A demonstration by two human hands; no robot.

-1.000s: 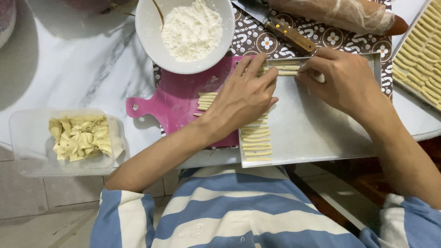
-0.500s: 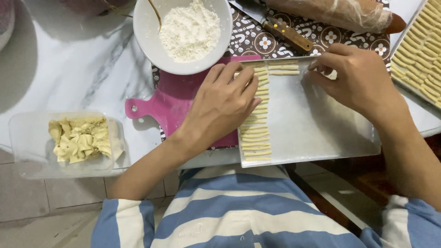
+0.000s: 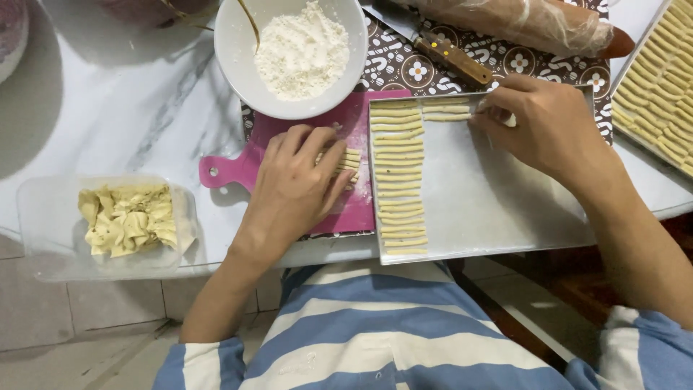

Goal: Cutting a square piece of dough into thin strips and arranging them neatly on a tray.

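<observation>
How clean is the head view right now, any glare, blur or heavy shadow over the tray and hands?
Head view: soft even light, sharp focus; the metal tray has a dull sheen, no glare; the left hand and right hand are crisp; grey shadows lie on the marble table at the far left.

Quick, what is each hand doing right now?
Left hand: open, palm down on the dough strips on the pink cutting board.
Right hand: fingertips on a strip in the tray; grip unclear.

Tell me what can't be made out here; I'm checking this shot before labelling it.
Head view:
- Dough strips on the pink board: mostly under the left hand.
- Strip at the metal tray: hidden by right hand.
- Second tray: cut by the frame edge.
</observation>
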